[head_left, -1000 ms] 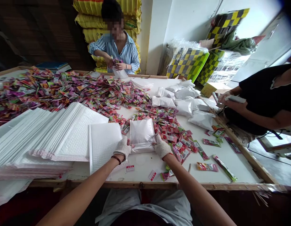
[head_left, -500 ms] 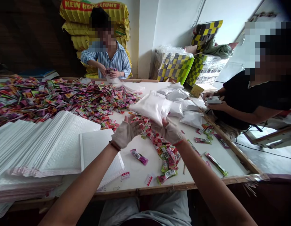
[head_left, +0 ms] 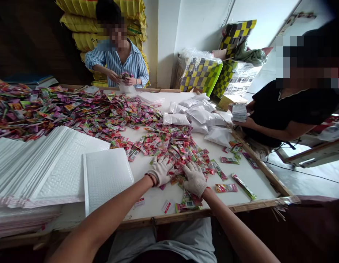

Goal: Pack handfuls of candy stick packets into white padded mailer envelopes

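Note:
My left hand (head_left: 161, 170), in a pale knitted glove, lies palm down on the near side of a heap of small candy packets (head_left: 169, 144). Its fingers are spread and touch the pink and red wrappers. My right hand (head_left: 195, 179), gloved the same way with bare fingertips, rests palm down on the packets a little to the right, fingers stretched forward. Neither hand grips anything that I can see. Beyond the heap, several plump white mailing bags (head_left: 200, 114) lie piled together.
Stacked white bubble mailers (head_left: 67, 164) fill the left front, with one mailer (head_left: 107, 179) lying apart. A larger packet mound (head_left: 62, 109) spreads behind. One person (head_left: 120, 60) holds packets across the white table; another (head_left: 290, 109) at right holds a pale stack. A wooden rim (head_left: 257, 204) edges the table.
The plump white bag has left my hands, and the bags now lie piled beyond the heap. Both hands have dropped onto the packets, and more packets now cover the middle. The view has shifted.

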A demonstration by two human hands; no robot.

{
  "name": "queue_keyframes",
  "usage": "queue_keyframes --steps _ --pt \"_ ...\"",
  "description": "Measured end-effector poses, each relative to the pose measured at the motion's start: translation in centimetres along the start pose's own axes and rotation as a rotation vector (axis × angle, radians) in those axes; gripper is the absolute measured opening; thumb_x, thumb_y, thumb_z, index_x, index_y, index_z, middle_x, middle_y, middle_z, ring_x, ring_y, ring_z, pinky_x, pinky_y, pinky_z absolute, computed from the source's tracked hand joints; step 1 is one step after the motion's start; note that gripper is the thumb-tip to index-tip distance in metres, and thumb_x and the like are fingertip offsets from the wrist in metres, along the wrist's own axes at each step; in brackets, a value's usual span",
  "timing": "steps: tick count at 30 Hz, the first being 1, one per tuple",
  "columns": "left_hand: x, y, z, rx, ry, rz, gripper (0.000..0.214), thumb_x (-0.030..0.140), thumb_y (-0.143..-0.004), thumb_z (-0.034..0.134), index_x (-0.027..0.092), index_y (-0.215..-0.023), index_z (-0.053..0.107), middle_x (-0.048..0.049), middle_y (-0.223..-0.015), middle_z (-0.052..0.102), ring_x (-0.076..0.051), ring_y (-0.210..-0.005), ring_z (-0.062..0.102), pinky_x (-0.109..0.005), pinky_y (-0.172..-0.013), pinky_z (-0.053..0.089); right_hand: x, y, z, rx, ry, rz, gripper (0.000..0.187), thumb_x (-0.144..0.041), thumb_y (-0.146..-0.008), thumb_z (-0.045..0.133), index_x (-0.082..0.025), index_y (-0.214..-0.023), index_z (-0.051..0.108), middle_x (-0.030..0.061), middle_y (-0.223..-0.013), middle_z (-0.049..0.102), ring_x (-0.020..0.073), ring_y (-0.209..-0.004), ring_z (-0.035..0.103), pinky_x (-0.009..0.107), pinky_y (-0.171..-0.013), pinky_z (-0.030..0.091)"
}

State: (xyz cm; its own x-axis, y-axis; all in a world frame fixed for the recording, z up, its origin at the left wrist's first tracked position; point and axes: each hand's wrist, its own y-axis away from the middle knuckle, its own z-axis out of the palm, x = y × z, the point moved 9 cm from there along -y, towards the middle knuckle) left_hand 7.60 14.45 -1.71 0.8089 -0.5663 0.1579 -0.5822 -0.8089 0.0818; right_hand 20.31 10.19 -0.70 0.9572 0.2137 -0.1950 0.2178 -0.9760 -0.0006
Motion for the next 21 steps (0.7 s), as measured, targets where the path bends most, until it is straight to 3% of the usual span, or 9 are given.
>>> queue_keyframes --steps 3,5,8,11,13,17,19,21 --pt "-2.2 5.0 0.7 -0.008 -0.014 -0.116 0.074 0.065 -0.079 0.05 0.026 -0.142 0.044 -0.016 -0.152 0.034 -0.04 -0.14 0.025 -0.064 -0.111 0.006 -1.2 1.9 -0.8 -0.057 -0.058 -0.228 0.076 -0.049 -0.076 0.065 -0.021 -0.144 0.042 0.0153 -0.143 0.044 0.0338 -0.136 0.03 0.05 -0.113 0.018" --pt "-3.2 7.9 0.5 -0.028 0.014 -0.166 0.077 0.063 -0.078 0.054 0.024 -0.143 0.043 -0.0169 -0.152 0.033 -0.041 -0.14 0.025 -0.064 -0.112 0.008 -0.8 2.2 -1.8 -0.091 -0.116 -0.284 0.064 -0.045 -0.078 0.064 -0.021 -0.136 0.051 0.014 -0.137 0.049 0.0323 -0.131 0.037 0.047 -0.111 0.024" --pt "-4.4 9.6 -2.5 0.099 0.106 -0.18 0.062 0.049 -0.083 0.054 0.019 -0.138 0.049 -0.0176 -0.149 0.038 -0.037 -0.135 0.035 -0.055 -0.112 0.023 0.2 1.1 -4.2 -0.059 -0.257 -0.236 0.037 -0.037 -0.086 0.055 -0.021 -0.119 0.062 0.0113 -0.125 0.057 0.026 -0.117 0.051 0.037 -0.1 0.039" --pt "-5.5 8.5 -6.3 0.235 0.219 -0.1 0.031 0.026 -0.09 0.044 0.017 -0.109 0.067 -0.0133 -0.129 0.056 -0.026 -0.116 0.053 -0.038 -0.101 0.041 0.0 -1.2 -6.4 0.037 -0.312 -0.144 0.025 -0.032 -0.091 0.048 -0.021 -0.107 0.064 0.009 -0.113 0.06 0.0202 -0.102 0.058 0.028 -0.087 0.044" --pt "-4.8 6.7 -7.2 0.188 0.232 0.051 0.028 0.016 -0.087 0.042 0.02 -0.097 0.069 -0.0095 -0.115 0.063 -0.021 -0.105 0.057 -0.033 -0.094 0.044 -1.2 -2.9 -6.2 0.036 -0.243 -0.101 0.022 -0.031 -0.091 0.047 -0.022 -0.1 0.064 0.0071 -0.105 0.062 0.0188 -0.093 0.059 0.027 -0.08 0.043" --pt "-1.4 4.4 -5.3 -0.013 0.095 0.377 0.019 0.018 -0.078 0.055 0.022 -0.089 0.07 -0.0098 -0.11 0.064 -0.027 -0.106 0.055 -0.04 -0.094 0.042 -2.9 -5.2 -2.8 -0.103 0.004 0.024 0.025 -0.034 -0.081 0.058 -0.021 -0.101 0.064 0.0096 -0.105 0.062 0.0231 -0.088 0.06 0.029 -0.07 0.041" --pt "-0.9 4.1 -3.9 -0.078 0.082 0.41 0.012 0.018 -0.073 0.06 0.021 -0.08 0.07 -0.0108 -0.109 0.064 -0.028 -0.105 0.055 -0.041 -0.093 0.042 -2.9 -5.4 -1.4 -0.136 0.067 0.059 0.027 -0.032 -0.078 0.059 -0.021 -0.102 0.064 0.0107 -0.105 0.062 0.0248 -0.089 0.06 0.03 -0.069 0.04" --pt "-1.6 4.1 -3.2 -0.097 0.142 0.346 0.01 0.014 -0.071 0.06 0.02 -0.072 0.068 -0.0099 -0.102 0.066 -0.025 -0.099 0.057 -0.035 -0.09 0.044 -2.6 -5.2 -1.0 -0.118 0.054 0.059 0.024 -0.027 -0.078 0.056 -0.021 -0.1 0.063 0.0107 -0.106 0.062 0.0245 -0.091 0.06 0.03 -0.069 0.04"
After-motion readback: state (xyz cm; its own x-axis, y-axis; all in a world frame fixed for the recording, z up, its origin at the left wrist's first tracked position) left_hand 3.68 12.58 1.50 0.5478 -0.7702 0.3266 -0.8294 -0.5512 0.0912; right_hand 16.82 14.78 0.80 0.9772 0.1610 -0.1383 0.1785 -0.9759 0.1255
